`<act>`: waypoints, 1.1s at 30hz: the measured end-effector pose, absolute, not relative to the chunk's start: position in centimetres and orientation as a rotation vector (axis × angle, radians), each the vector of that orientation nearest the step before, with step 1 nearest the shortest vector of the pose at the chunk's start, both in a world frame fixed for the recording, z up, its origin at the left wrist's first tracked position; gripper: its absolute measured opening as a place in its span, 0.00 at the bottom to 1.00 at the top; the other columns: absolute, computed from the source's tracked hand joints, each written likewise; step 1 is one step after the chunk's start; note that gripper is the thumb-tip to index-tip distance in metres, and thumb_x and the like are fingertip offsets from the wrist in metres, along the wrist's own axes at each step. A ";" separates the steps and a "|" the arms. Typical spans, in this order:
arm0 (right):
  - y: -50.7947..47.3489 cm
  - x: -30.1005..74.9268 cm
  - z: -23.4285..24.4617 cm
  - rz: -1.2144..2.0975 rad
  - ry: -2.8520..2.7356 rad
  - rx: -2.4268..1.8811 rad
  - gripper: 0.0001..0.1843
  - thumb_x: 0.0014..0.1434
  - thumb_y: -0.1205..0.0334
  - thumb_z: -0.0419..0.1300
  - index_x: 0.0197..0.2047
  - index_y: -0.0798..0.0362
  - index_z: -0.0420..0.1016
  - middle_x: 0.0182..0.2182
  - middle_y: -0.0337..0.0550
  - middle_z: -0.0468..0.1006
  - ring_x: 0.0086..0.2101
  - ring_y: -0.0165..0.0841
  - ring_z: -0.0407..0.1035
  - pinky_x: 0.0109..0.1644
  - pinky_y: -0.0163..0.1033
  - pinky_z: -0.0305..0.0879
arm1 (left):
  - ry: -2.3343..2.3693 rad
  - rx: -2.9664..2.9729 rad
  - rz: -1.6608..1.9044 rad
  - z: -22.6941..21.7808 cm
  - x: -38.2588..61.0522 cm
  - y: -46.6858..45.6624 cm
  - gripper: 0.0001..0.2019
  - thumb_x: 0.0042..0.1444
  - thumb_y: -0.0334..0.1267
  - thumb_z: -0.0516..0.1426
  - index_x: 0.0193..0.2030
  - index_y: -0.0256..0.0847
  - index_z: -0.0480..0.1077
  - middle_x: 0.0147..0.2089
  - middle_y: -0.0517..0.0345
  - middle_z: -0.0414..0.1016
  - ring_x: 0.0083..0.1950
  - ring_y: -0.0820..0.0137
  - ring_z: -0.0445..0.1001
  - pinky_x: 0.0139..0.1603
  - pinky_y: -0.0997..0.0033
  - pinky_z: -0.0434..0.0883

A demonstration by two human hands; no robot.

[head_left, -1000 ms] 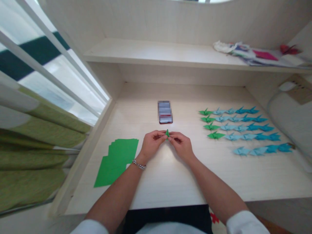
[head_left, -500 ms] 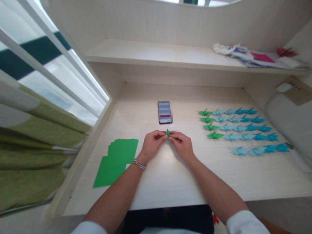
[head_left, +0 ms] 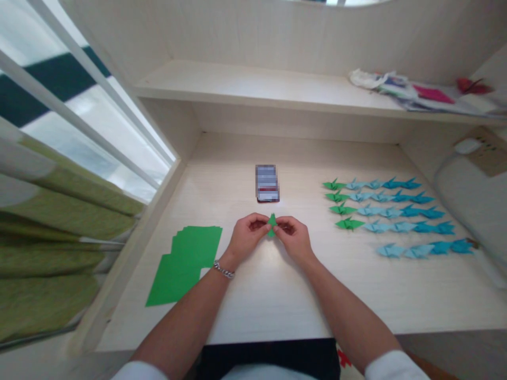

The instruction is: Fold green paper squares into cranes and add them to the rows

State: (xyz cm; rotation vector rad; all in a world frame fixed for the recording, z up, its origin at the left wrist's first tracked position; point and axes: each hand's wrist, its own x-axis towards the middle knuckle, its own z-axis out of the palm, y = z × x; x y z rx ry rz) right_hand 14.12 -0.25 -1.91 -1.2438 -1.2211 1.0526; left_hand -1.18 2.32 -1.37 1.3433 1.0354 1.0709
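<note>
A small piece of folded green paper (head_left: pixel 272 224) with a pointed top stands between my two hands over the desk. My left hand (head_left: pixel 250 236) pinches its left side between thumb and fingers. From the other side, my right hand (head_left: pixel 293 237) grips it the same way, so the two thumbs nearly meet. Its finer folds are too small to make out, and the fingers cover part of its edges. Just beyond the paper lies a phone (head_left: pixel 268 183) with a blurred screen.
Green paper sheets (head_left: pixel 186 264) lie stacked on the left. Rows of folded paper cranes in green, light blue and blue (head_left: pixel 390 212) line the right side. A shelf (head_left: pixel 245 84) spans the back, holding papers and plastic (head_left: pixel 412 92). A cable runs along the right wall.
The folded green paper has tipped or turned slightly and shows a broader face between my thumbs. Both hands keep their pinch on it. The view has shifted a little.
</note>
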 end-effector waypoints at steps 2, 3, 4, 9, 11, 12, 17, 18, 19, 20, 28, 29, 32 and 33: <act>-0.2 13.9 -1.8 1.095 -1.189 -1.243 0.11 0.49 0.59 0.64 0.37 0.53 0.75 0.33 0.44 0.78 0.32 0.34 0.71 0.37 0.39 0.69 | 1.026 1.337 1.068 -1.5 -1.2 2.3 0.09 0.46 0.35 0.63 0.35 0.36 0.73 0.34 0.54 0.77 0.34 0.70 0.74 0.38 0.70 0.72; -0.2 13.8 -1.7 1.105 -1.166 -1.241 0.11 0.49 0.59 0.64 0.37 0.53 0.75 0.33 0.44 0.78 0.33 0.34 0.71 0.37 0.39 0.68 | 1.023 1.336 1.065 -1.6 -1.2 2.3 0.09 0.46 0.36 0.63 0.35 0.36 0.73 0.34 0.54 0.76 0.34 0.70 0.74 0.38 0.70 0.72; -0.2 13.7 -1.6 1.108 -1.141 -1.244 0.12 0.49 0.58 0.64 0.37 0.53 0.75 0.33 0.43 0.78 0.32 0.34 0.71 0.37 0.38 0.68 | 1.021 1.338 1.059 -1.7 -1.1 2.2 0.09 0.46 0.36 0.63 0.35 0.36 0.73 0.33 0.54 0.76 0.34 0.70 0.74 0.38 0.70 0.72; 0.0 13.6 -1.7 1.117 -1.115 -1.276 0.10 0.50 0.56 0.62 0.34 0.54 0.75 0.29 0.42 0.77 0.29 0.32 0.70 0.35 0.37 0.67 | 1.032 1.361 1.067 -1.8 -0.9 1.9 0.09 0.49 0.38 0.61 0.37 0.36 0.72 0.35 0.54 0.76 0.36 0.70 0.73 0.39 0.70 0.72; 0.1 13.7 -1.8 1.133 -1.120 -1.273 0.09 0.50 0.57 0.62 0.33 0.53 0.75 0.29 0.42 0.77 0.29 0.32 0.69 0.34 0.37 0.66 | 1.048 1.374 1.082 -1.8 -0.8 1.8 0.09 0.51 0.38 0.60 0.37 0.37 0.72 0.36 0.54 0.75 0.36 0.70 0.73 0.39 0.70 0.71; 0.1 13.8 -1.9 1.142 -1.118 -1.268 0.09 0.50 0.57 0.62 0.33 0.53 0.75 0.28 0.41 0.77 0.29 0.32 0.69 0.34 0.37 0.66 | 1.062 1.389 1.087 -1.8 -0.8 1.8 0.09 0.51 0.39 0.60 0.37 0.37 0.72 0.36 0.54 0.75 0.36 0.70 0.73 0.39 0.70 0.71; 0.1 13.7 -1.8 1.172 -1.124 -1.232 0.08 0.50 0.58 0.63 0.31 0.53 0.75 0.26 0.40 0.75 0.28 0.32 0.68 0.34 0.36 0.65 | 1.125 1.508 1.083 -1.5 -0.8 1.7 0.08 0.54 0.40 0.58 0.37 0.37 0.72 0.34 0.55 0.74 0.35 0.70 0.72 0.38 0.71 0.70; 0.1 13.7 -1.8 1.163 -1.123 -1.229 0.08 0.50 0.58 0.63 0.32 0.53 0.74 0.27 0.40 0.75 0.28 0.31 0.68 0.34 0.36 0.65 | 1.129 1.524 1.076 -1.4 -0.8 1.7 0.08 0.54 0.40 0.58 0.37 0.37 0.71 0.34 0.55 0.74 0.35 0.70 0.72 0.37 0.71 0.70; 0.1 13.6 -1.7 1.151 -1.120 -1.228 0.08 0.50 0.58 0.63 0.32 0.53 0.74 0.27 0.40 0.75 0.28 0.31 0.68 0.34 0.36 0.65 | 1.131 1.534 1.069 -1.4 -0.8 1.7 0.08 0.54 0.40 0.57 0.36 0.37 0.71 0.34 0.56 0.74 0.35 0.71 0.71 0.37 0.71 0.70; 0.1 13.6 -1.7 1.141 -1.116 -1.229 0.09 0.50 0.57 0.63 0.32 0.53 0.74 0.27 0.40 0.75 0.29 0.31 0.68 0.34 0.36 0.65 | 1.130 1.538 1.062 -1.4 -0.8 1.7 0.08 0.54 0.40 0.57 0.36 0.37 0.71 0.33 0.56 0.74 0.34 0.71 0.71 0.36 0.72 0.70; 0.3 13.8 -2.1 1.117 -1.124 -1.268 0.10 0.50 0.56 0.62 0.33 0.54 0.76 0.28 0.42 0.77 0.30 0.33 0.69 0.35 0.37 0.66 | 1.135 1.476 1.078 -1.9 -0.6 1.5 0.09 0.53 0.41 0.58 0.37 0.37 0.71 0.34 0.55 0.75 0.34 0.70 0.72 0.36 0.71 0.70; 0.4 13.8 -2.0 1.114 -1.127 -1.269 0.10 0.49 0.57 0.62 0.33 0.54 0.76 0.28 0.42 0.77 0.30 0.33 0.69 0.35 0.37 0.66 | 1.132 1.463 1.088 -2.0 -0.6 1.5 0.09 0.53 0.41 0.58 0.37 0.37 0.71 0.34 0.55 0.75 0.34 0.70 0.73 0.36 0.70 0.70; 0.4 13.7 -1.9 1.114 -1.134 -1.268 0.10 0.49 0.57 0.63 0.32 0.54 0.76 0.28 0.42 0.77 0.29 0.33 0.69 0.35 0.37 0.66 | 1.138 1.453 1.107 -1.9 -0.6 1.6 0.09 0.52 0.40 0.59 0.37 0.37 0.72 0.34 0.54 0.75 0.34 0.70 0.73 0.36 0.71 0.71; 0.4 13.7 -1.9 1.118 -1.133 -1.264 0.10 0.49 0.57 0.63 0.32 0.54 0.76 0.28 0.42 0.77 0.29 0.33 0.69 0.35 0.37 0.66 | 1.143 1.456 1.108 -1.9 -0.7 1.6 0.09 0.52 0.40 0.59 0.37 0.37 0.72 0.34 0.55 0.75 0.34 0.70 0.73 0.36 0.71 0.71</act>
